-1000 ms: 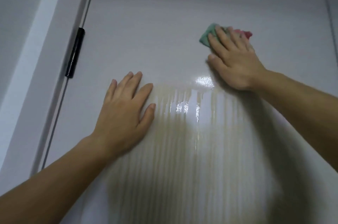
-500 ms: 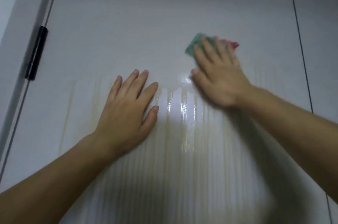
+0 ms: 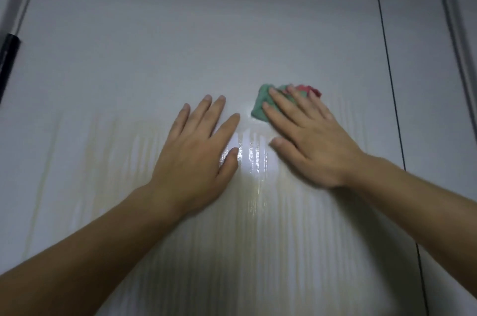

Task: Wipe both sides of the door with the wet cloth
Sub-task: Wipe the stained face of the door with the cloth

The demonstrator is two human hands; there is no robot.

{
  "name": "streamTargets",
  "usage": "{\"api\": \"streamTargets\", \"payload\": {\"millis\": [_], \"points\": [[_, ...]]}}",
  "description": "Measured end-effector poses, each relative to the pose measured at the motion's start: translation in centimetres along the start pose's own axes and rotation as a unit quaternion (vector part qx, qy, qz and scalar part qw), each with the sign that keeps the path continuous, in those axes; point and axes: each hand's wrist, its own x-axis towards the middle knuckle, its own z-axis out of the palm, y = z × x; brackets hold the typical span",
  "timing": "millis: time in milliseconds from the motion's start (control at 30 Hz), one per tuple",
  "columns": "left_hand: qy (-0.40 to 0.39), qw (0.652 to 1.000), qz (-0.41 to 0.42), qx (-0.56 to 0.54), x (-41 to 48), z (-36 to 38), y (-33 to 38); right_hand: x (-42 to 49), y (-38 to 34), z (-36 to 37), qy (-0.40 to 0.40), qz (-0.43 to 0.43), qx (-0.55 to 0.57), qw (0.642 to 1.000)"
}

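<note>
A white door fills the view, shut in its frame. Wet streaks run down its lower half, with a shiny patch between my hands. My right hand presses a green and red cloth flat against the door with straight fingers; most of the cloth is hidden under the fingers. My left hand rests flat on the door just left of it, fingers spread and straight, holding nothing.
A black hinge sits at the door's left edge. The door frame runs along the top and right. A thin dark vertical line crosses the door to the right of my right hand.
My right hand has slid the cloth down and to the left, closer to my left hand. The view has shifted right, so the hinge now sits at the left edge.
</note>
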Motion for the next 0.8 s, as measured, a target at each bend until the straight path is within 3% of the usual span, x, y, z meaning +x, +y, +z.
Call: {"api": "streamTargets", "payload": {"millis": [167,233,300,367,533,600,700,733,800], "points": [[0.011,1.0,-0.025,0.007,0.2,0.4,0.9,1.7,7.1,-1.5,0.014,0.202,0.038,0.978],[0.014,0.999,-0.046,0.011,0.5,0.3,1.7,0.4,4.3,-0.6,0.019,0.157,0.03,0.987],[0.015,0.997,-0.074,0.017,1.0,0.3,2.9,-2.2,1.8,0.1,0.01,0.058,0.011,0.998],[0.02,0.996,-0.085,0.011,1.6,0.4,4.3,-3.1,3.0,0.2,-0.005,0.016,-0.005,1.0],[0.013,1.0,0.004,-0.017,2.6,1.4,6.7,-0.5,9.2,-1.0,0.024,0.209,0.036,0.977],[0.006,1.0,0.018,-0.019,2.7,1.8,7.2,-1.8,6.8,-0.2,0.033,0.182,0.028,0.982],[0.007,1.0,0.017,-0.011,2.8,2.2,7.6,-5.6,4.5,0.7,0.0,0.047,0.001,0.999],[0.008,1.0,0.015,-0.009,2.8,2.2,7.7,-5.9,5.7,0.7,-0.003,0.038,-0.009,0.999],[0.012,1.0,0.008,-0.01,2.8,2.1,8.0,-5.1,9.4,0.1,0.016,0.11,-0.008,0.994]]}}
